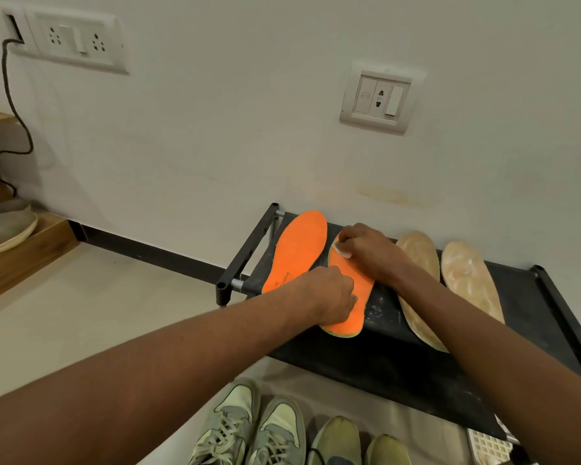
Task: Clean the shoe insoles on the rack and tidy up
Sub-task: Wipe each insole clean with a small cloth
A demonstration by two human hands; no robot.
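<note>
On the black fabric shoe rack point(399, 357) against the wall, the left hand point(332, 297) pins the right-hand orange foam insole point(351, 290) with curled fingers while the right hand point(366, 250) pinches a small white wipe point(342, 250) at its toe; strokes should presumably stay short, pressure firm.

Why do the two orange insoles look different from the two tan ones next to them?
The orange insoles are bright and even in colour; the tan insoles are pale and blotchy. Both hands work on an orange one: the left hand holds its heel and the right hand presses a small white thing on its toe. Nobody touches the tan ones. All four lie flat on the black rack.
</note>
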